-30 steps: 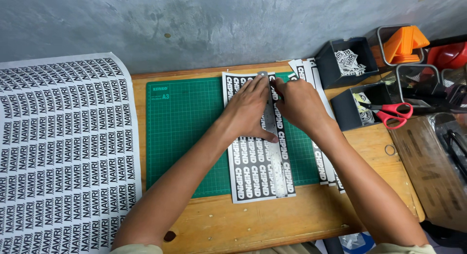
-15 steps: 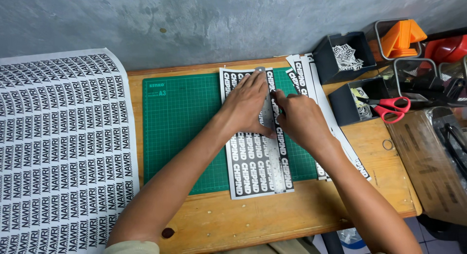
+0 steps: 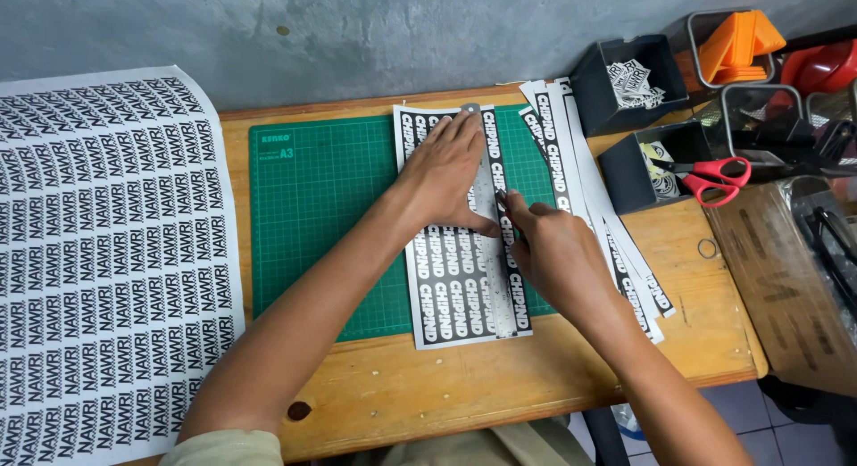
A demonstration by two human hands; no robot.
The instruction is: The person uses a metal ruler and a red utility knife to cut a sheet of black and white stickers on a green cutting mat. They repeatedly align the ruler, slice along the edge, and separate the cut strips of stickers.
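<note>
The right hand (image 3: 558,256) is curled into a narrow grip around a small cutting tool; only its tip shows, past the thumb and forefinger, set against the right edge of a metal ruler (image 3: 490,243). How the hidden fingers sit on the tool cannot be told. Just to the left of that grip, the left hand (image 3: 451,171) lies flat and spread wide, holding nothing, its palm and fingers pressing the ruler down.

The ruler runs lengthwise under both hands, from beyond the left fingertips back toward the person, and lies on a black sticker sheet (image 3: 455,287) printed with rows of white lettering. One column of lettering lies to the right of the ruler, under the right hand.

The sheet rests on a green cutting mat (image 3: 312,216), which reaches well out to the left of the hands, on a wooden table (image 3: 500,377).

Just right of the right hand, a fan of cut strips (image 3: 616,243) lies partly on the mat and partly on the wood. Farther right stand dark boxes (image 3: 625,82) holding cut stickers, with red-handled scissors (image 3: 714,176) in the nearer one. Far to the left, well apart from the hands, hangs a large white sheet (image 3: 98,252) covered in rows of black lettering.
</note>
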